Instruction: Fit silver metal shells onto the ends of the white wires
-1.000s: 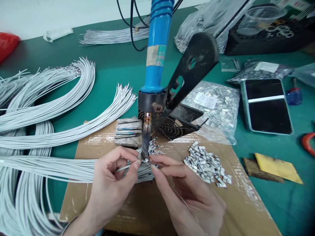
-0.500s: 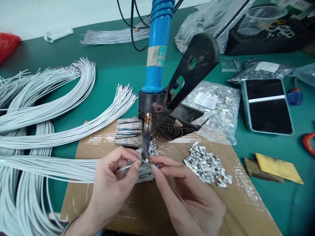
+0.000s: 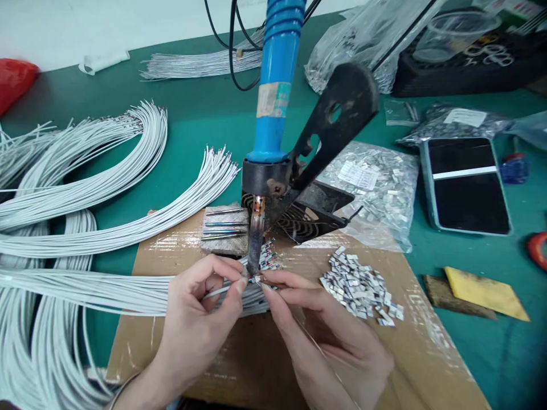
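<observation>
A blue-handled soldering iron [image 3: 277, 74] is clamped in a black stand [image 3: 337, 114], its tip pointing down. Just left of that tip, my left hand [image 3: 200, 310] pinches a white cable [image 3: 219, 291] between thumb and fingers. My right hand [image 3: 333, 336] is closed from the other side, with a thin solder wire [image 3: 318, 348] running from its fingertips down across the palm. A small pale piece [image 3: 256, 279] sits at the cable end beneath the tip; which fingers touch it is hard to make out. Bundled white cables [image 3: 128, 293] pass behind my left hand.
Under my hands lies a cardboard sheet [image 3: 427, 353], bearing a pile of small metallic-white pieces [image 3: 363, 287] and a pad with metal tips [image 3: 225, 245]. More cable bundles [image 3: 85, 188] spread leftward. A phone [image 3: 465, 188], a yellow sponge [image 3: 487, 293] and a bag of parts [image 3: 376, 188] lie right.
Both hands keep nearly the same pose at the iron's tip. The whole view has shifted very slightly.
</observation>
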Demonstrator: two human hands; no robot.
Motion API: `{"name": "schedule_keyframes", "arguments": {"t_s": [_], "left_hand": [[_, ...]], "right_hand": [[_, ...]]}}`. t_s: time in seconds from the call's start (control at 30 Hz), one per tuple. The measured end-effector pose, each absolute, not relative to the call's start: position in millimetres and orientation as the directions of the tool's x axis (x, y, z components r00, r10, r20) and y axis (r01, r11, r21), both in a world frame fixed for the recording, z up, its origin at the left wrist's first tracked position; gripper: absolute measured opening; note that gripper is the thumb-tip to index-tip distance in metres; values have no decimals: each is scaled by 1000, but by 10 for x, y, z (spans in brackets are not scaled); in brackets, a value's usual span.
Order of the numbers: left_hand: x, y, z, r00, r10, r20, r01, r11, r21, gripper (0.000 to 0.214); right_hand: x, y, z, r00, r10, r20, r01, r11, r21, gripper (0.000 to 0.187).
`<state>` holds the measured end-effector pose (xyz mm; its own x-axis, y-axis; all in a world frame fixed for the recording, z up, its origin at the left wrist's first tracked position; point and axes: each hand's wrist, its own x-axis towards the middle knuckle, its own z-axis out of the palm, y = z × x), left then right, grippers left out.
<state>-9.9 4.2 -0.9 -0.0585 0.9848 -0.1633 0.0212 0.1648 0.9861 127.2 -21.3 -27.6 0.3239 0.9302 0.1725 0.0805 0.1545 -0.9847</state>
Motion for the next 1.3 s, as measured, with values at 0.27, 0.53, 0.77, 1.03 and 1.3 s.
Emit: {"name": "schedule_keyframes", "arguments": {"t_s": [0.27, 0.53, 0.77, 1.03, 1.3], "left_hand": [[-124, 21, -47, -62, 992, -110, 57, 114, 992, 16], [-137, -9, -82, -75, 995, -73, 118, 81, 990, 15], [-135, 19, -62, -56, 989, -136, 48, 139, 989, 18], [-123, 26, -35, -53, 986, -158, 29, 160, 987, 20], [-98, 30, -32, -69, 984, -163, 48, 166, 985, 18]], "right_hand": [[1254, -198, -307, 324, 919, 223, 92, 204, -975, 22], [1248, -210, -294, 324, 912, 253, 104, 231, -967, 24], [1265, -212, -325, 300, 923, 242, 112, 218, -970, 22], [1261, -219, -326, 308, 933, 185, 95, 163, -982, 19], [1274, -217, -350, 293, 938, 188, 91, 168, -982, 19]]}}
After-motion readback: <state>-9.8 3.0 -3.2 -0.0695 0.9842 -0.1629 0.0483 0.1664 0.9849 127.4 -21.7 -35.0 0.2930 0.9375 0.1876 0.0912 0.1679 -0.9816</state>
